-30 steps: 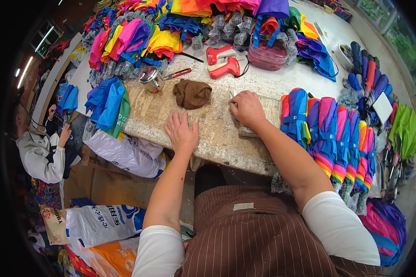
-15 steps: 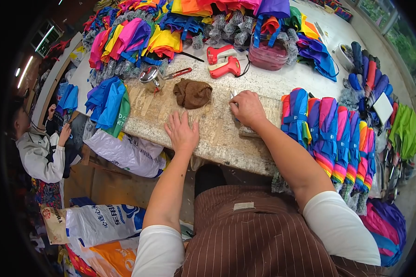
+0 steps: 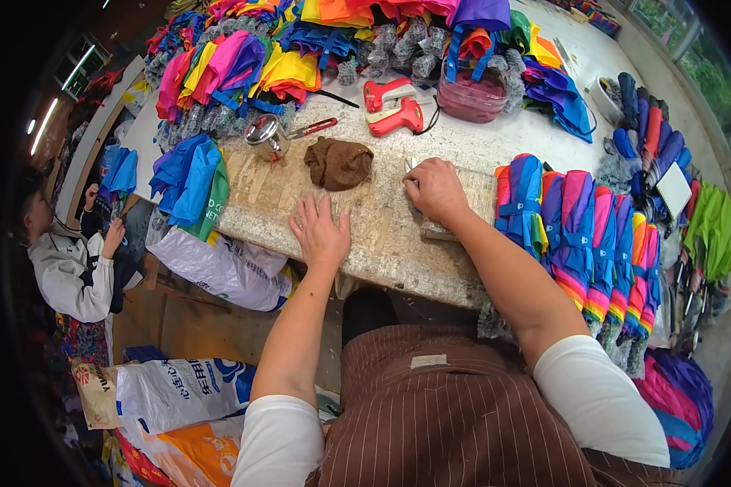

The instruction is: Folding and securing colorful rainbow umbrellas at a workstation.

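Observation:
My left hand (image 3: 322, 234) lies flat on the worn wooden board (image 3: 252, 199), fingers spread, with nothing in it. Just beyond its fingertips is a crumpled brown cloth (image 3: 339, 163). My right hand (image 3: 436, 190) is closed and rests at the edge of a low block (image 3: 475, 195). A small metal-tipped tool (image 3: 411, 164) pokes out by its fingers; most of it is hidden under the hand. To the right of that hand lies a row of folded rainbow umbrellas (image 3: 575, 223), strapped with blue bands.
Beyond the cloth are a metal canister (image 3: 266, 138), a red-handled cutter (image 3: 313, 128), two red tagging guns (image 3: 394, 108) and a clear plastic tub (image 3: 473, 96). Umbrellas are heaped along the back (image 3: 227, 69). Blue folded fabric (image 3: 183, 180) hangs at the left edge. Another person (image 3: 71, 264) is at far left.

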Available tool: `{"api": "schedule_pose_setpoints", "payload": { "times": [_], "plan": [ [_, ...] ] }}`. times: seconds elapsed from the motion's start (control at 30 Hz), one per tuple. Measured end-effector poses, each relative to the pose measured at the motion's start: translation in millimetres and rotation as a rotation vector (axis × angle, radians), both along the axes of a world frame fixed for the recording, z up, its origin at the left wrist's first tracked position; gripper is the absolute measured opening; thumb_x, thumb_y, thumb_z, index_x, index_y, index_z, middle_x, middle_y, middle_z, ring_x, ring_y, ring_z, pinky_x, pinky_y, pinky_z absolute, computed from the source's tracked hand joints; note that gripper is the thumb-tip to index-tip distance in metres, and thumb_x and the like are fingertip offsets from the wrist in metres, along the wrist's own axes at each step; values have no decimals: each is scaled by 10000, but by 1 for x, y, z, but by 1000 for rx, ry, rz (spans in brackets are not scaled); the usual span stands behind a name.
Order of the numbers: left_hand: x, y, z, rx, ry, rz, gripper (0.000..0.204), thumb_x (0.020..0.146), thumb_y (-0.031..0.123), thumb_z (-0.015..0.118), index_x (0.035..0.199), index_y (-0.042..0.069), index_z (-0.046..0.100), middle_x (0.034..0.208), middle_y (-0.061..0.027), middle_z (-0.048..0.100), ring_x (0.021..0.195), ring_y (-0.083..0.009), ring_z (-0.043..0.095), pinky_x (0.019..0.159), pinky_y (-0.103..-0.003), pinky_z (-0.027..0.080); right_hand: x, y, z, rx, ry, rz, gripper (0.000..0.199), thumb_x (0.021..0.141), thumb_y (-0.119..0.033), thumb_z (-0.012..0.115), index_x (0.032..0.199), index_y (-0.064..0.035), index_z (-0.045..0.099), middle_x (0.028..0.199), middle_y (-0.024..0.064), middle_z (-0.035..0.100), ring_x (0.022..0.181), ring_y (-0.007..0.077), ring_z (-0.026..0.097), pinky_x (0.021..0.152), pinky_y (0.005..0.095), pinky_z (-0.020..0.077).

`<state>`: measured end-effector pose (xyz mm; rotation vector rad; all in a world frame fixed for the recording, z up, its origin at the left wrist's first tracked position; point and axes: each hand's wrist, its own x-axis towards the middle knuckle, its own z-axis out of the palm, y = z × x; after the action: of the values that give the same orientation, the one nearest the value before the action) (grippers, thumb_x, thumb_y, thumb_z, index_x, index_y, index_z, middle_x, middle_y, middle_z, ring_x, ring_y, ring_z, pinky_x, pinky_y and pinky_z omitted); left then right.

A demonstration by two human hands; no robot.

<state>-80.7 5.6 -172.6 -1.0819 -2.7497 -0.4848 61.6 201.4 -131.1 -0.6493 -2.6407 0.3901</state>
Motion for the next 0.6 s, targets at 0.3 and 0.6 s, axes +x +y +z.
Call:
{"api": "schedule_pose_setpoints", "payload": {
  "times": [0.3,0.6],
  "plan": [
    [1,0,1,3,-14,5,530,886,364,553,1340,102,478,1465,-179,351,1398,-353,236,1145,-538,103,0,0,1,-6,-10,1,195,853,-233,580,861,-96,719,927,76,670,1007,257,562,923,403,398],
    [0,0,-1,0,25,12,525,893,374,551,1345,116,484,1449,-168,374,1387,-344,271,1142,-525,124,0,-1,1,23,17,-1,205,852,-227,562,853,-102,724,893,57,678,977,243,574,903,394,405]
  ]
}}
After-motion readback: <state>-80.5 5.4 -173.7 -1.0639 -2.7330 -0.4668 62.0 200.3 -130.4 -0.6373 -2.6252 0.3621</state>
